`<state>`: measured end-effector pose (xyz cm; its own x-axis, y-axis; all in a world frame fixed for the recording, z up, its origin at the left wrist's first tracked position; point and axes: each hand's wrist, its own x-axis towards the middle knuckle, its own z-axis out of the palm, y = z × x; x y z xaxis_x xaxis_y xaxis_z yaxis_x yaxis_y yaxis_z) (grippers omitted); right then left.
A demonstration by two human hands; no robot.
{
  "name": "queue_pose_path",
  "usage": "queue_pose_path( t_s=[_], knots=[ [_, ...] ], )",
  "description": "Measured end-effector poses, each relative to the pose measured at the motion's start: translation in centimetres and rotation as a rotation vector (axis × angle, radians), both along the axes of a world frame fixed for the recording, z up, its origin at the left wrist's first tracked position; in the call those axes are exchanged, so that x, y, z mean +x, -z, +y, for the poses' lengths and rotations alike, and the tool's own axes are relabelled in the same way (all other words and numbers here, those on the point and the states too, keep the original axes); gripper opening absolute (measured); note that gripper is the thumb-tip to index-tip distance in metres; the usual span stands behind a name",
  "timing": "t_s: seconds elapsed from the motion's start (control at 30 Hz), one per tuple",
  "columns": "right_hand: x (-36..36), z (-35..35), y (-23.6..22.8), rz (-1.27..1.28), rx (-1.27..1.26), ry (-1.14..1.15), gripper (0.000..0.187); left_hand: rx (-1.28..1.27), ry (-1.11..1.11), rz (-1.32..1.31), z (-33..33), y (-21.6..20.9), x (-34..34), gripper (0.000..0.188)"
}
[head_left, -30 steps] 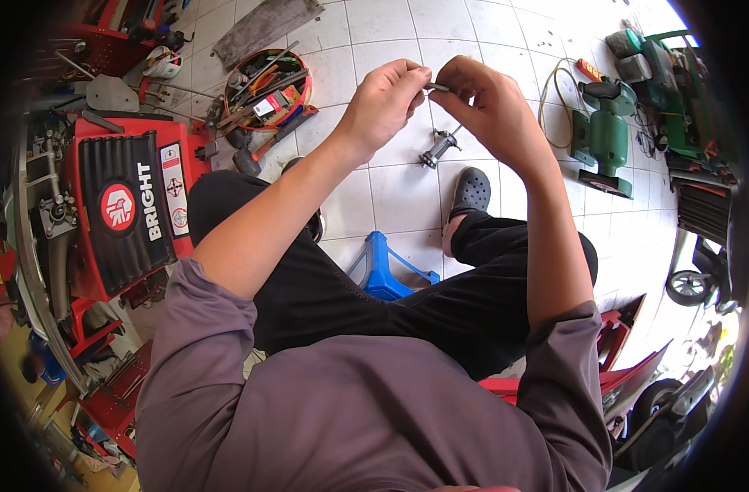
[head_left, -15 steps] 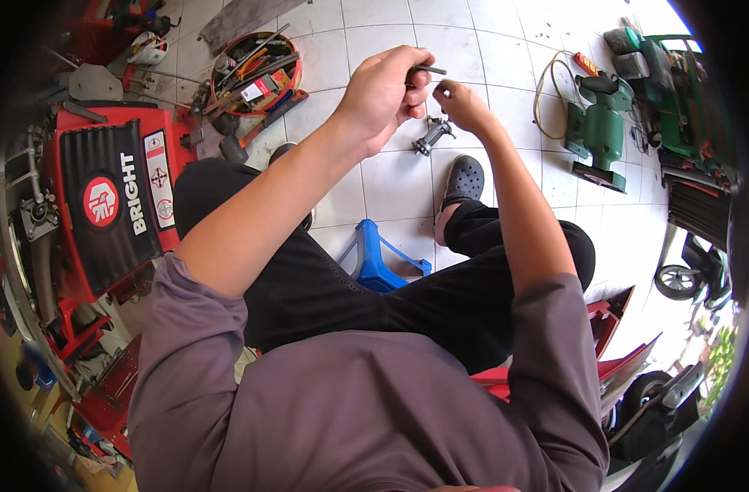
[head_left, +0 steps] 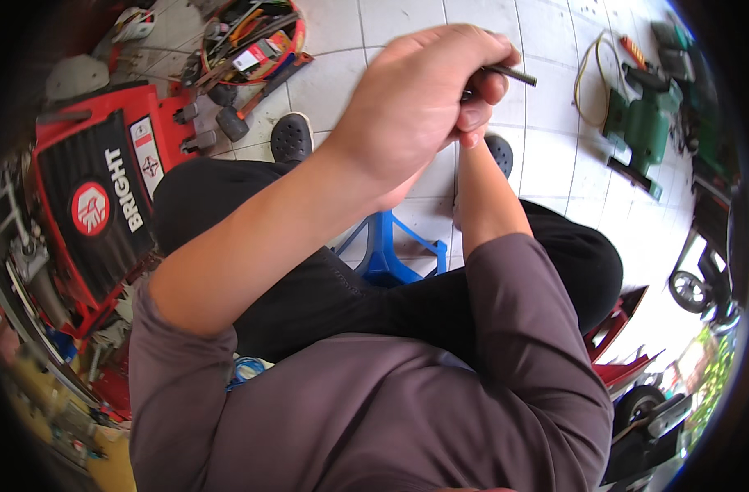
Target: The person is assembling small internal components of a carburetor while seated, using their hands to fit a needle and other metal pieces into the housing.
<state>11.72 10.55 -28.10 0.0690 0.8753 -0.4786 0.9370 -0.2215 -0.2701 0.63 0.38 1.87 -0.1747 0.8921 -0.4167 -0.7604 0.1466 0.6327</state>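
Observation:
My left hand [head_left: 423, 102] is raised over the tiled floor, its fingers curled closed round a thin dark metal rod [head_left: 519, 76]. One end of the rod sticks out past the thumb and forefinger, pointing right; the rest is inside the grip. Behind it comes my right hand [head_left: 476, 157], of which little more than the wrist shows. Its fingers are hidden by the left hand, so whether they hold anything cannot be told. Below the hands, between my knees, stands a blue plastic stool [head_left: 381, 254].
A round red-rimmed tub [head_left: 302, 37] of tools stands far left, with a hammer [head_left: 233, 123] beside it. A red and black machine casing [head_left: 87, 205] is at the left. On the right lie a green bench grinder [head_left: 643, 127] and a cable [head_left: 583, 90]. Dark clogs [head_left: 291, 138] are on my feet.
Both hands have come closer to me, and the left now covers most of the right. The small grey metal part on the floor has gone out of sight behind them. The view has shifted slightly.

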Motion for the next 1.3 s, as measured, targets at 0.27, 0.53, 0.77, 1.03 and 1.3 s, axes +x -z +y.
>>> queue_pose_path(
  t_s=[0.27, 0.53, 0.77, 1.03, 1.3],
  knots=[
    [3.5, 0.9, 7.1, 0.039, -0.099, 0.145, 0.053, -0.074, 0.103, -0.187, 1.5, -0.7, 0.1, 0.027],
    [2.2, 1.3, 6.2, 0.419, -0.045, 0.296, 0.035, -0.009, 0.015, 0.020, 1.0, 0.9, -0.8, 0.024],
    [-2.9, 8.0, -8.6, 1.016, -0.206, 0.071, 0.038, 0.068, -0.131, 0.229, 1.4, 1.6, -2.7, 0.025],
    [0.1, 5.3, -32.3, 1.164, -0.102, -0.270, 0.019, 0.169, -0.133, 0.353, 0.6, -0.1, -2.3, 0.020],
    [3.4, -1.4, -32.0, 1.266, -0.222, 0.078, 0.016, 0.311, -0.040, 0.571, -0.4, -0.5, -0.3, 0.018]
  ],
)
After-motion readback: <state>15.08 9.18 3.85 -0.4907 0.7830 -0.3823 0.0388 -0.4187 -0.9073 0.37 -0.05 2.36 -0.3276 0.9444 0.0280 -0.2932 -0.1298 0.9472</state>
